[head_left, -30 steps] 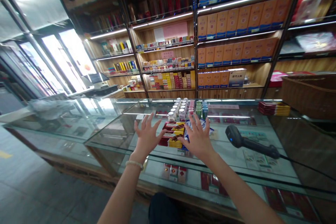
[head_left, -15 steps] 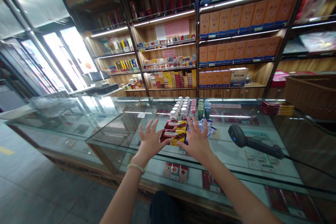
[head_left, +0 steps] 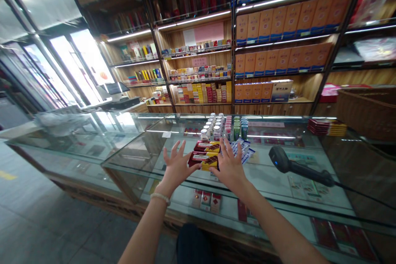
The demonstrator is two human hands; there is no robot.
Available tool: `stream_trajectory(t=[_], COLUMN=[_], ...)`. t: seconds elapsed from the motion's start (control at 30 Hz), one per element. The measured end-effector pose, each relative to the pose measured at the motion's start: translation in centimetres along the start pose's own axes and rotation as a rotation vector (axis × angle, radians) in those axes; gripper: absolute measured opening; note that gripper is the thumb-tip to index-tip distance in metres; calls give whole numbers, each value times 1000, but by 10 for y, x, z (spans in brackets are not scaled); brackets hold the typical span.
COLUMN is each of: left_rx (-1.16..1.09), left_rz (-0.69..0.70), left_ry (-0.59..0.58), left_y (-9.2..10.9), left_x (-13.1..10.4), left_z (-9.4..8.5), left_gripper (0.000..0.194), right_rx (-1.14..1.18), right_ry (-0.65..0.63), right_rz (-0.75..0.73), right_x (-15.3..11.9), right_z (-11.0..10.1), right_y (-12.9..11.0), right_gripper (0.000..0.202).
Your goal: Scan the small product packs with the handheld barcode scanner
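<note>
Two side-by-side stacks of red-and-yellow chocolate wafer packs (head_left: 202,158) lie on the glass counter between my hands. My left hand (head_left: 177,168) is at their left side, fingers spread upward and thumb at the front left corner. On the right, my right hand (head_left: 230,166) has its fingers apart, with the thumb and fingertips against the packs' right edge. Neither hand is wrapped around a pack. Just behind my right hand lie blue-and-white packets (head_left: 246,151), partly hidden by its fingers. White-capped small bottles (head_left: 213,126) stand in rows behind the packs.
Green cans (head_left: 236,128) and pink ones (head_left: 228,126) stand beside the bottles. A black barcode scanner (head_left: 297,169) with a cable lies to the right. More red-and-yellow packs (head_left: 327,127) sit by a brown wicker basket (head_left: 366,111). The glass counter (head_left: 266,189) has a front edge close to me.
My right hand has shifted slightly left, closer against the packs. My left hand stays nearly where it was, fingers still spread.
</note>
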State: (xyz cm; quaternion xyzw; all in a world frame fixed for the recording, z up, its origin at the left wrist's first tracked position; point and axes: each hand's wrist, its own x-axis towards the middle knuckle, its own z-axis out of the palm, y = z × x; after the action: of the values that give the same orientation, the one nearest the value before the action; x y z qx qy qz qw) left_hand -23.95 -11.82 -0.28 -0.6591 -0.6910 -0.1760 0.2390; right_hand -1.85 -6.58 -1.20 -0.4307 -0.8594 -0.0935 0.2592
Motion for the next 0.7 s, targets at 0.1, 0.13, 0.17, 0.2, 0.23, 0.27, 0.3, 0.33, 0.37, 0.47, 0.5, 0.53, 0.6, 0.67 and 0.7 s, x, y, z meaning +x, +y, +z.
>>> stream_trajectory(t=[0.1, 0.13, 0.17, 0.2, 0.23, 0.27, 0.3, 0.33, 0.37, 0.47, 0.5, 0.53, 0.6, 0.67, 0.7], left_rx=[9, 11, 12, 10, 7, 3, 0, -2, -2, -4, -8, -14, -27, -40, -47], left_rz=[-11, -18, -25, -31, -33, -34, -34, -34, -36, -54, -62, -69, -76, -76, -73], left_ry=[5, 8, 13, 20, 26, 31, 37, 44, 51, 65, 66, 68, 82, 115, 137], left_y=[-2, -3, -4, -5, -6, -7, -7, -8, -8, -8, -7, -6, -3, 2, 4], left_x=[-4, -5, -6, -7, -7, -8, -8, -8, -8, -6, -4, -2, 2, 7, 10], left_z=[-1, -2, -3, -3, -4, -4, -4, -4, -5, -8, -9, -11, -16, -20, -22], left_gripper=[45, 45, 44, 44, 43, 43, 43, 43, 44, 45, 45, 45, 45, 45, 44], right_rx=[7, 12, 18, 25, 33, 41, 51, 62, 74, 103, 106, 107, 107, 110, 110], right_ry=[8, 7, 5, 2, 1, 0, 0, -1, 0, 14, 22, 31, 50, 79, 97], right_rz=[3, 4, 6, 10, 16, 23, 31, 42, 55, 82, 87, 92, 102, 111, 114], right_x=[-1, -2, -2, -2, -3, -3, -3, -3, -3, -3, -3, -3, -2, -1, 0], right_z=[2, 2, 2, 1, 1, 0, -1, -1, -2, -4, -5, -6, -9, -12, -14], right_y=[-3, -5, -6, -7, -9, -10, -11, -11, -12, -11, -10, -10, -7, -3, 0], right_gripper=[56, 55, 54, 54, 53, 53, 52, 52, 51, 50, 50, 50, 50, 49, 48])
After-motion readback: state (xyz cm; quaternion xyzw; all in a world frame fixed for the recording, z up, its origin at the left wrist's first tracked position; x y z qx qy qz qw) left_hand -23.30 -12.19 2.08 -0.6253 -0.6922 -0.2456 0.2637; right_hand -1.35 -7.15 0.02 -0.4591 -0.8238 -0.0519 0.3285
